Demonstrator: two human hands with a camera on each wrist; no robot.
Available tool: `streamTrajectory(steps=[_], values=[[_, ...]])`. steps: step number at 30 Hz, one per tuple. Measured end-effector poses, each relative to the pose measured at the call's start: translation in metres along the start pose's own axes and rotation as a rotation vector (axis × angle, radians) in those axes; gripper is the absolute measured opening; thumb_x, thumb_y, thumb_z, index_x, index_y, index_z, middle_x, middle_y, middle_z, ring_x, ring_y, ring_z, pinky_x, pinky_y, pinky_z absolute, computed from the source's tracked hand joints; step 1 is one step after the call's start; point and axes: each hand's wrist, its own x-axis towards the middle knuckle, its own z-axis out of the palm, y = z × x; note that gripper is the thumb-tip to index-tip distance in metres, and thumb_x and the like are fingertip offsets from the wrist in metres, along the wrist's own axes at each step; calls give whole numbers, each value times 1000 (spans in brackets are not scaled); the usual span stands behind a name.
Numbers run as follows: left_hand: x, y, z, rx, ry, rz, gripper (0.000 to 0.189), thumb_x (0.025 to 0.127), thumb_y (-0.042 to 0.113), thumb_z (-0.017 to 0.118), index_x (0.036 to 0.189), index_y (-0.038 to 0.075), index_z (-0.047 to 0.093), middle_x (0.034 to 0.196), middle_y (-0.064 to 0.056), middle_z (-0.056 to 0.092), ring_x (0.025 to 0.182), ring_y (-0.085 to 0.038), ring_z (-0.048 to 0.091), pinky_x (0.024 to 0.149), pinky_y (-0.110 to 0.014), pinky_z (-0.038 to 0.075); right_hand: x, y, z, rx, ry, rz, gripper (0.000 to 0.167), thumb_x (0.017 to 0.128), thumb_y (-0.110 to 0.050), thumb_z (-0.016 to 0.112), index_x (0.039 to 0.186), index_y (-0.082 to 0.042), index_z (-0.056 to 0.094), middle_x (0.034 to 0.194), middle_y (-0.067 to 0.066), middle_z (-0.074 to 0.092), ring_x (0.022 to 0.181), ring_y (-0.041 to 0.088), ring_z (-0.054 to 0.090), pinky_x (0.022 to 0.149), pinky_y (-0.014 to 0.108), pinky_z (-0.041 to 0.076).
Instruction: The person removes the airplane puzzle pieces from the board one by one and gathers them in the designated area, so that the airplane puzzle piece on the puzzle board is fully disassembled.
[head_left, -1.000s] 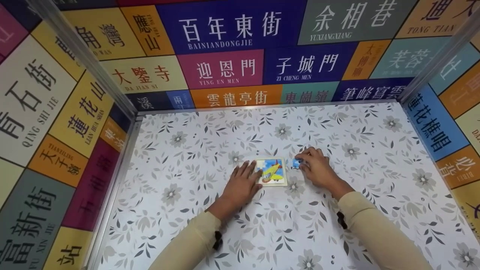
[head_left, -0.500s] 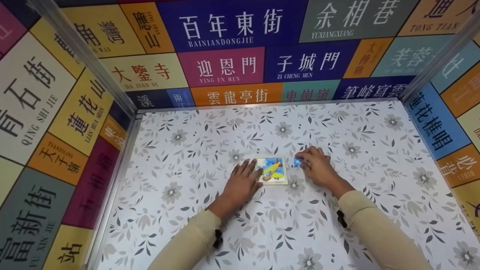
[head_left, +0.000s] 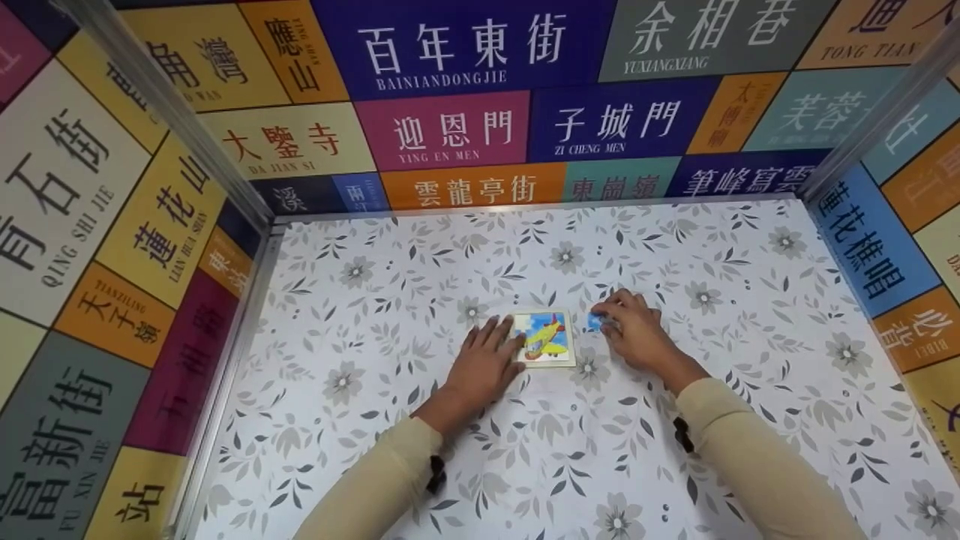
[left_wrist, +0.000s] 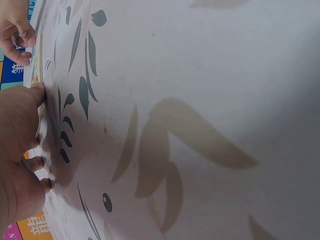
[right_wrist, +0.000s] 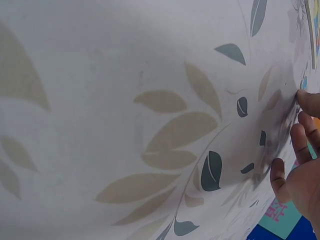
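A small jigsaw puzzle with a yellow airplane on blue sky lies in a pale frame [head_left: 572,339] near the table's middle. Its upper left corner is bare and pale. My left hand [head_left: 484,367] rests along the frame's left side, fingers spread and thumb at the lower edge. Just right of the frame, my right hand [head_left: 636,331] pinches a small blue puzzle piece [head_left: 594,321] down at the table, its fingertips partly covering it. In the right wrist view only the fingers and part of the right hand [right_wrist: 306,175] show, at the right edge.
The table [head_left: 390,450] wears a white cover with grey flowers and leaves. Colourful panels [head_left: 450,135] with large characters stand along its back and both sides, with metal posts at the back corners.
The blue piece shifted slightly right with my right fingers early on and is now more covered by them. My left hand stays on the frame.
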Motion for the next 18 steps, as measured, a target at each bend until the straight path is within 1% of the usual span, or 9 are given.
streamTrajectory(steps=[5,9,14,18], values=[[1,0,-1,1,0,0,57,119,45,45,170,20,46,184,-11,29,172,-35,25,139,-57,25,1,-1,-2,-4,6,4,31,106,-3,69,136,-8,74,133,17,59,117,39,54,93,62,35],[2,1,-2,17,9,1,56,118,45,47,169,20,47,183,-11,31,171,-35,27,138,-57,27,2,-4,-3,-11,16,4,32,106,-6,70,138,-7,73,134,17,59,118,39,54,92,62,37],[1,2,-2,8,2,-1,56,118,44,47,169,20,47,183,-12,31,171,-36,27,138,-58,27,4,-9,1,-17,17,-5,33,106,-11,73,139,-6,74,137,19,60,120,42,54,93,66,39],[0,2,-2,0,4,-1,56,118,43,47,169,20,46,183,-12,30,171,-36,26,138,-58,26,8,-16,6,-7,13,-8,34,106,-16,74,139,-7,74,138,18,60,123,43,54,96,71,40]])
